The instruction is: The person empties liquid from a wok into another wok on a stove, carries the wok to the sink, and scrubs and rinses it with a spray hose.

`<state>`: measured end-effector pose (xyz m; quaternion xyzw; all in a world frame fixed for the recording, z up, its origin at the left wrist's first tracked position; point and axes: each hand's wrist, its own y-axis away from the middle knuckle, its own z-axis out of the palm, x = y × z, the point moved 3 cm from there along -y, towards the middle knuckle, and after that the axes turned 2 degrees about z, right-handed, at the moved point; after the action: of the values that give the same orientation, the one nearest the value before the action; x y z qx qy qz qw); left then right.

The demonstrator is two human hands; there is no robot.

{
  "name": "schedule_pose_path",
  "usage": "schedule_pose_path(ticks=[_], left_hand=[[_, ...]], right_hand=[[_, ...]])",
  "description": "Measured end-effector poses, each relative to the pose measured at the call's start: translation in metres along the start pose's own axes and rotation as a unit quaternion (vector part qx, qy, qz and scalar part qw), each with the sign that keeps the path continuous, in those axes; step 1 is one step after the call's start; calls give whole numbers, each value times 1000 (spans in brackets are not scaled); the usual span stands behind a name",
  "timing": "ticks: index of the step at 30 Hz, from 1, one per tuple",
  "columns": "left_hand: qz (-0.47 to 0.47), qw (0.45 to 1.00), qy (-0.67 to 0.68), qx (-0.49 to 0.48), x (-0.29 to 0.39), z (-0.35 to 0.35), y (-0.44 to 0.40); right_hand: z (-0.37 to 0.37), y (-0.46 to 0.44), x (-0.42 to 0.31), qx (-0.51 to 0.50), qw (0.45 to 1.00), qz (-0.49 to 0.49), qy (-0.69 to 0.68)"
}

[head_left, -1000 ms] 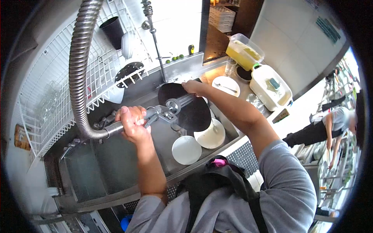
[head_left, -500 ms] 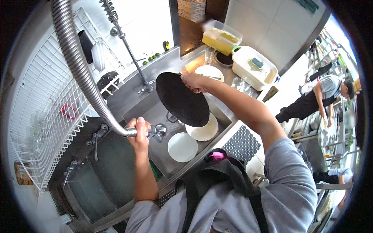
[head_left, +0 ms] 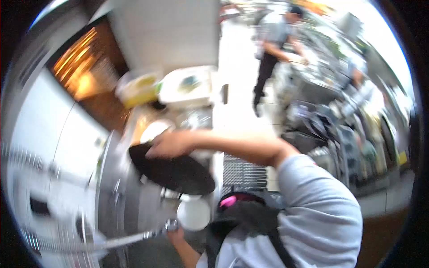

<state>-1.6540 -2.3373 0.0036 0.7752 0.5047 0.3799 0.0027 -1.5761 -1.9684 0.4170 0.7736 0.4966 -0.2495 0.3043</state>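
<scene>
The picture is smeared by motion. My right hand (head_left: 168,144) grips the upper rim of a round black pan (head_left: 181,175), which hangs tilted over the sink area. Low in the view, my left hand (head_left: 175,233) is at the spray head (head_left: 170,224) on the end of the metal hose (head_left: 116,242); its fingers are blurred and mostly hidden. A white bowl (head_left: 193,214) lies just below the pan, near my left hand. Behind my right hand a white plate (head_left: 157,129) rests on the counter.
Past the plate stand a container of yellow liquid (head_left: 137,90) and a white tub (head_left: 187,87). A wire rack (head_left: 44,243) is at the lower left. One co-worker (head_left: 275,42) stands at a cluttered counter at the upper right; another person's arm (head_left: 357,73) shows beside it.
The view has swung to the right, bringing more of the kitchen in. My right hand still holds the black pan. The spray head, directed at the pan earlier, is now lower, apart from it.
</scene>
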Motion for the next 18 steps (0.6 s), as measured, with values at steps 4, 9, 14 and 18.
schedule_pose_path(ticks=[4,9,14,18], left_hand=[[154,736,613,-242,-70,106,-68],[-49,845,484,-222,-39,118,-83],[-80,853,466,-221,-6,133,-116],[-72,844,476,-236,23,147,-142]], right_hand=[[-5,11,21,9,996,10,-94],[-31,46,15,1,993,36,-113],[-42,45,18,19,998,36,-52],[-59,61,13,11,996,60,-64]])
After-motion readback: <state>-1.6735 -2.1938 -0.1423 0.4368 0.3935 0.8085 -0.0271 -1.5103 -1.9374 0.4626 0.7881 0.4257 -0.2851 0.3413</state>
